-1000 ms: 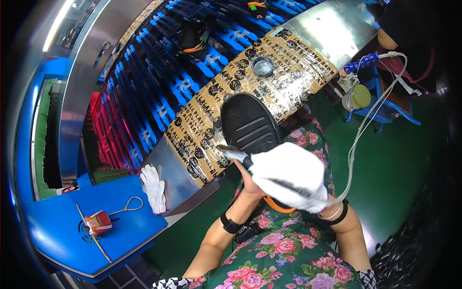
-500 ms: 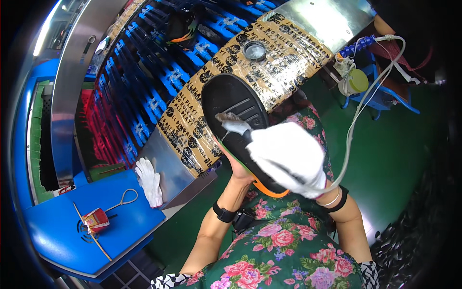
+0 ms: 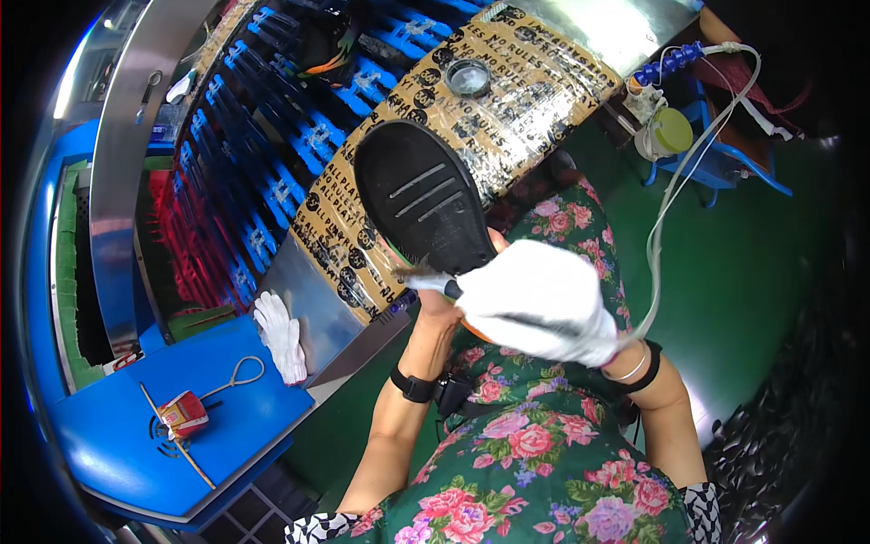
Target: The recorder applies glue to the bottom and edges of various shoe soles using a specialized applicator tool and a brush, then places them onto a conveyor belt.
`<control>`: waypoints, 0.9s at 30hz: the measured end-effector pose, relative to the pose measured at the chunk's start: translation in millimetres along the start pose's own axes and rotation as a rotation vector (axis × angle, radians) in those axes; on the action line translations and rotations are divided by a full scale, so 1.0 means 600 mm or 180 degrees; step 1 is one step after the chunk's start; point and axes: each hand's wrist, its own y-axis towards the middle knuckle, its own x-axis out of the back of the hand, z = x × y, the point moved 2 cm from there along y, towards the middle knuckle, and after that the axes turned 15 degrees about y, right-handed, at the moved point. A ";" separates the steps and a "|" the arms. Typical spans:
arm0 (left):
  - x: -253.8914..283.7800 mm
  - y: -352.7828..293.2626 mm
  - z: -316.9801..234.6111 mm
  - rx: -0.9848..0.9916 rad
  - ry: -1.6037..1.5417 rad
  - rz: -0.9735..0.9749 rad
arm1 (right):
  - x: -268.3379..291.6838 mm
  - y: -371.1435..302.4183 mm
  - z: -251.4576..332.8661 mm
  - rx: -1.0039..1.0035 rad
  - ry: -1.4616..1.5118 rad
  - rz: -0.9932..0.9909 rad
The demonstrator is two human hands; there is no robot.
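Observation:
My bare left hand [image 3: 439, 306] grips a black shoe sole [image 3: 419, 204] from beneath, near its close end. The sole's inner face is turned up and shows several raised bars; a bit of orange shows at its edge. In a white knit glove, my right hand [image 3: 536, 295] is closed on a brush [image 3: 433, 282] with dark bristles and a pale ferrule. The brush crosses the sole's near left edge, its bristles close to my left hand. A thin whitish hose [image 3: 654, 272] runs to my right hand. Both hands' fingers are partly hidden.
Behind the sole is a bench edge covered in brown printed tape [image 3: 535, 100], with a round glass dish [image 3: 468, 79] on it. A conveyor of blue rods [image 3: 272, 181] lies beyond. On the blue surface [image 3: 100, 408] sit a red box [image 3: 184, 415] and a white glove [image 3: 281, 335].
The brush has moved from the middle of the sole toward its near left edge. The sole has shifted slightly left and away from me.

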 end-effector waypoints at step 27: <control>0.017 0.027 -0.049 -0.0974 -0.1164 0.0022 | -0.021 -0.040 0.000 -0.0117 -0.0195 -0.0039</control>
